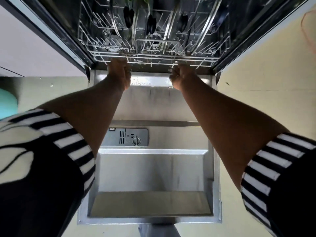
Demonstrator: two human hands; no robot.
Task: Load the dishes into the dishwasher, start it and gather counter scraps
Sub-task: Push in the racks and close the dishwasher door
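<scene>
Steel wire rack (153, 56) sits at twelve o'clock inside the dishwasher, above the open door (153, 168). The left hand (119, 71) and right hand (181, 73) each grip its front rail, fingers clenched, with lids (210, 23) standing in it.

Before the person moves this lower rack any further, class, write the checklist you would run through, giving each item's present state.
1. Left hand on the rack's front rail: ok.
2. Right hand on the same rail: ok.
3. Door lying fully open: ok.
4. Door's inner face free of loose dishes: ok.
5. Pan lids standing upright between the tines: ok.
6. Detergent compartment filled: cannot tell.
</scene>
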